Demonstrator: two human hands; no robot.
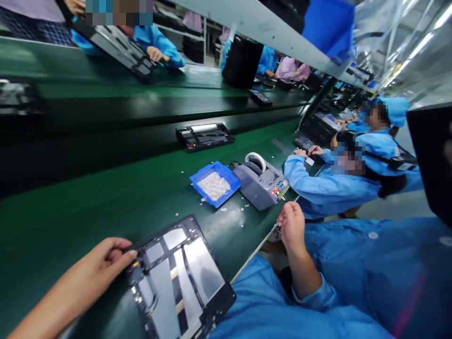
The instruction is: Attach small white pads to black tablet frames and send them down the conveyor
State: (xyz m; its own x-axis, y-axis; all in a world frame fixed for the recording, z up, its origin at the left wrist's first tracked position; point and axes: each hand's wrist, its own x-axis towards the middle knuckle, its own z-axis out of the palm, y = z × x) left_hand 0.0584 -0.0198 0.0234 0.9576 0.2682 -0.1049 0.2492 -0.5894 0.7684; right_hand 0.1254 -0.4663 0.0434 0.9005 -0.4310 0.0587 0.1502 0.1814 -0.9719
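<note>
A: Head view, left side first. Left hand [108, 259] at near left of the green desk [88, 207], fingertips pinching the far-left corner of a dark tablet frame [180, 278] that lies flat on the desk at its near edge. Grip: grasping the frame.

B: Right hand?

A: Right hand [291, 225] raised just off the desk's near edge, right of the frame and apart from it, clenched into a fist. Something thin shows at the fingers; cannot tell what.

B: Things around?

A: Blue tray [215, 182] of small white parts farther along the desk, tape dispenser [261, 184] touching its right side. Loose white bits scattered near both. Another dark frame [205, 136] on the conveyor beyond. Co-worker in a blue coat [328, 188] seated at right, leaning on the desk.
</note>
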